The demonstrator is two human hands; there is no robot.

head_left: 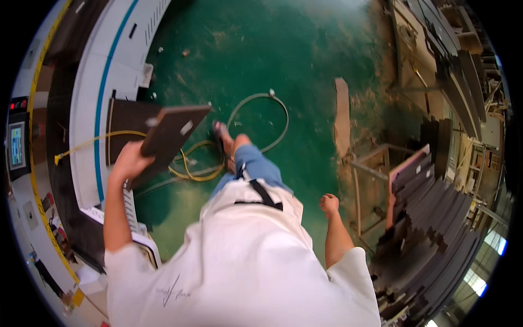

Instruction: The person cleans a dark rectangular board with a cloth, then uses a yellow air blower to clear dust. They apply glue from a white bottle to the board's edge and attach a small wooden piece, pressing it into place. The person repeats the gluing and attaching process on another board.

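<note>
My left hand [132, 162] is closed on the edge of a dark brown board [173, 129] with a small white label on its face. The board is held up and tilted beside the white machine, its lower part slightly blurred. Behind it, a second dark panel [124, 117] stands against the machine's side. My right hand [329, 204] hangs low at my right side with its fingers curled in, and nothing shows in it. Nearest to that hand is a metal-framed rack [370, 170].
The long white machine [90, 98] with a blue stripe and a control screen [17, 144] runs along the left. A yellow hose [190, 173] and a pale looped hose [287, 117] lie on the green floor [234, 60]. Stacked dark boards [430, 204] and a cardboard strip [341, 117] are at right.
</note>
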